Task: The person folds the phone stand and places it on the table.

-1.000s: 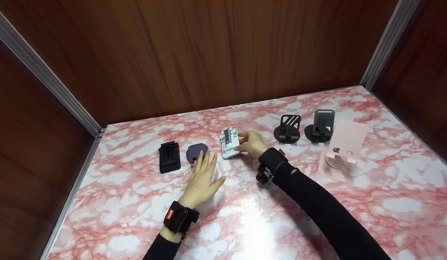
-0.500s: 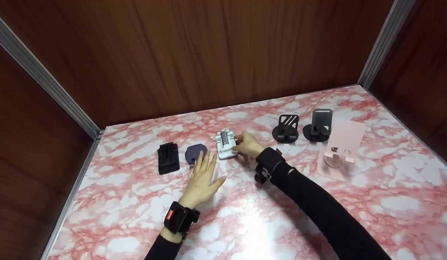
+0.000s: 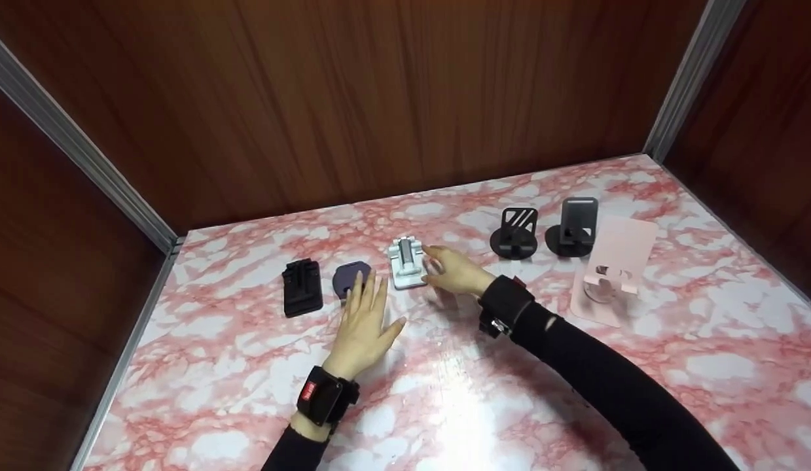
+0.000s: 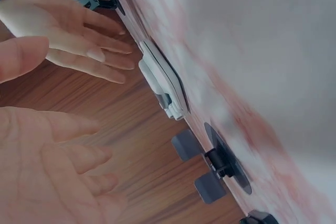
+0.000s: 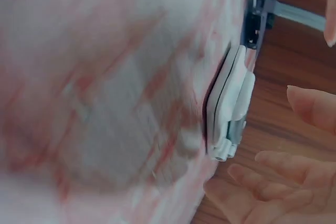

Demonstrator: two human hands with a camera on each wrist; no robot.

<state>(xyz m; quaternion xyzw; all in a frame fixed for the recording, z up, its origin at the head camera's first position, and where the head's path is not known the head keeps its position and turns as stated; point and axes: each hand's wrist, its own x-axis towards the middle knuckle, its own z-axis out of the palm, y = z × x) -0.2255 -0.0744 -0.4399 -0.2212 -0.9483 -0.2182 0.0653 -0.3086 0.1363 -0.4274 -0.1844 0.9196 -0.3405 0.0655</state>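
A folded white phone stand [image 3: 405,267] with a grey bar lies flat on the table. My right hand [image 3: 456,271] is beside its right edge, fingers loosely spread and holding nothing; the right wrist view shows a small gap between these fingers and the white stand [image 5: 227,106]. Stretched flat above the table, my left hand [image 3: 360,330] has its fingertips over the near edge of a round purple phone stand [image 3: 346,276], partly hiding it. In the left wrist view, the left fingers [image 4: 79,158] are straight and apart from the purple stand [image 4: 188,144].
A folded black phone stand [image 3: 302,288] lies at the left. Upright at the right are a black slotted stand [image 3: 518,226], a dark grey stand [image 3: 579,219] and a larger pink stand [image 3: 621,248]. Brown wood-grain panels [image 3: 379,98] enclose the marbled table [image 3: 248,392].
My right hand has let go of the white stand and opened its fingers. The white stand has turned slightly and settled straighter on the table. My left hand has barely moved.
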